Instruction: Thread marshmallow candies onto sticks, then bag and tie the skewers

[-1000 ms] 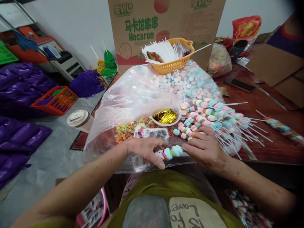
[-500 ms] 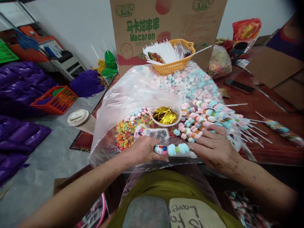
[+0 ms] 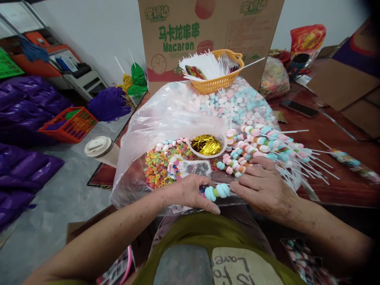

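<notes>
A candy skewer (image 3: 217, 192) of blue marshmallows with green candy between them lies level near the table's front edge. My left hand (image 3: 190, 191) is closed round its left part, where a printed wrapper is mostly hidden under the fingers. At the skewer's right end, my right hand (image 3: 259, 183) has its fingers curled and pinched; the exact grip is hidden. Just beyond the left hand is a flat stack of printed plastic wrappers (image 3: 194, 168). Loose ring candies (image 3: 156, 168) lie left of it. A white bowl (image 3: 225, 147) holds gold twist ties (image 3: 206, 145).
Finished-looking marshmallow skewers (image 3: 267, 144) are piled at the right, sticks pointing right. A clear plastic sheet (image 3: 154, 107) covers loose marshmallows (image 3: 237, 103). Behind stand a yellow basket (image 3: 213, 85) of white sticks and a carton (image 3: 178, 23). A lidded cup (image 3: 101, 150) stands left, a phone (image 3: 299, 107) right.
My left hand has moved right along the skewer, covering more of the wrapper, with its thumb further out. The skewer's visible end and my right hand have shifted slightly left.
</notes>
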Available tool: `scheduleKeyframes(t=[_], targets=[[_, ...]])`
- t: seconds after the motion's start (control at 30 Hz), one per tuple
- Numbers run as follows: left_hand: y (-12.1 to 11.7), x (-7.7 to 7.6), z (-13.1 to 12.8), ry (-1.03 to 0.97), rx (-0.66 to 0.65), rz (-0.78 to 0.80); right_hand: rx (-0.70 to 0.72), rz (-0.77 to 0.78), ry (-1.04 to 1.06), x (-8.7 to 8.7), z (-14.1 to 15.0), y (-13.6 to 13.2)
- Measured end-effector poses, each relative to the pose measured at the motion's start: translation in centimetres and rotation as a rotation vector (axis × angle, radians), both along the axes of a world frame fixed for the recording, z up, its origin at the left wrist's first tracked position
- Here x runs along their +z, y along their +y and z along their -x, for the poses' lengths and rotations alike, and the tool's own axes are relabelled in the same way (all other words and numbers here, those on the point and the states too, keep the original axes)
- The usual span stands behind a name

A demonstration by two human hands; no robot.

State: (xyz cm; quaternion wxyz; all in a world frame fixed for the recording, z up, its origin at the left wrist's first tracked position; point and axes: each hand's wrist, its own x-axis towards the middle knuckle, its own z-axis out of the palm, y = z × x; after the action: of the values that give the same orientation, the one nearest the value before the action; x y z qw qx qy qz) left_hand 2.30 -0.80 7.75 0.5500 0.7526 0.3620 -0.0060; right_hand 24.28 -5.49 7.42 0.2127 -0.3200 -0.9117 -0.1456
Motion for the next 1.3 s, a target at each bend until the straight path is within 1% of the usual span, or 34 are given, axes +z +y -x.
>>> scheduleKeyframes(t=[0.03,0.07,0.13,0.2,0.27,0.33,0.4,0.47,0.53,0.57,0.6,0.67,0.73,0.77,0.8,0.83,0.87,0.9,1.0,1.03,1.07,1.13,1.23,1.3], targets=[[-0.1,0.0,-0.3,-0.006,-0.021,-0.063,0.005,0.004,-0.006,-0.1,0.3,-0.1],[-0.2,-0.2,-0.5,-0.01,-0.048,-0.093,0.013,0.011,-0.015,-0.3,0.5,-0.1],[-0.4,-0.6,-1.2,-0.021,-0.099,-0.077,0.027,0.031,-0.033,-0.5,1.1,-0.2],[-0.8,-1.2,-1.7,-0.033,-0.119,-0.047,0.04,0.052,-0.038,-0.7,1.6,-0.2],[-1.1,-1.9,-2.2,0.0,-0.093,-0.064,0.049,0.057,-0.028,-0.9,1.9,-0.1],[-1.3,-2.6,-2.4,0.092,-0.047,-0.116,0.048,0.059,-0.025,-1.1,2.2,0.1],[-1.0,-2.9,-2.3,0.165,0.008,-0.164,0.035,0.074,-0.037,-1.3,2.2,0.5],[-0.3,-2.6,-1.7,0.088,0.018,-0.173,0.044,0.079,-0.042,-1.6,2.0,0.9],[0.5,-1.8,-0.6,-0.049,-0.027,-0.15,0.048,0.068,-0.032,-1.7,1.5,1.2],[0.7,-1.3,0.0,-0.083,-0.063,-0.158,0.033,0.057,-0.022,-1.7,1.3,1.3],[0.8,-0.8,0.5,-0.057,-0.073,-0.216,0.007,0.044,-0.01,-1.7,1.0,1.4],[0.5,-0.3,1.4,0.096,-0.047,-0.445,-0.076,0.037,0.004,-1.5,0.5,1.4],[-0.2,-0.5,1.8,0.284,0.004,-0.622,-0.135,0.039,0.017,-1.2,0.1,1.4],[-0.6,-0.8,1.9,0.358,0.034,-0.657,-0.148,0.044,0.018,-1.0,0.0,1.3],[-0.8,-1.1,2.0,0.398,0.06,-0.647,-0.155,0.045,0.016,-0.9,-0.1,1.3],[-0.9,-1.4,2.1,0.394,0.075,-0.593,-0.152,0.04,0.008,-0.7,-0.3,1.3],[-0.9,-1.5,2.3,0.346,0.074,-0.498,-0.142,0.024,0.001,-0.5,-0.4,1.3],[-0.7,-1.6,2.5,0.263,0.06,-0.367,-0.128,0.002,-0.006,-0.3,-0.6,1.2],[0.1,-1.1,2.9,-0.031,-0.036,0.117,-0.049,-0.061,-0.023,0.4,-1.2,0.9],[0.3,-0.9,3.0,-0.097,-0.067,0.247,-0.019,-0.076,-0.026,0.8,-1.3,0.7],[0.5,-0.8,2.9,-0.14,-0.091,0.344,0.008,-0.089,-0.029,1.1,-1.4,0.6],[0.6,-0.6,2.5,-0.163,-0.12,0.443,0.048,-0.13,-0.023,1.7,-1.5,0.3],[0.4,-0.6,1.9,-0.151,-0.151,0.481,0.069,-0.198,-0.009,2.3,-1.4,0.1],[0.2,-0.8,1.6,-0.137,-0.181,0.496,0.079,-0.2,-0.033,2.4,-1.3,0.2]])
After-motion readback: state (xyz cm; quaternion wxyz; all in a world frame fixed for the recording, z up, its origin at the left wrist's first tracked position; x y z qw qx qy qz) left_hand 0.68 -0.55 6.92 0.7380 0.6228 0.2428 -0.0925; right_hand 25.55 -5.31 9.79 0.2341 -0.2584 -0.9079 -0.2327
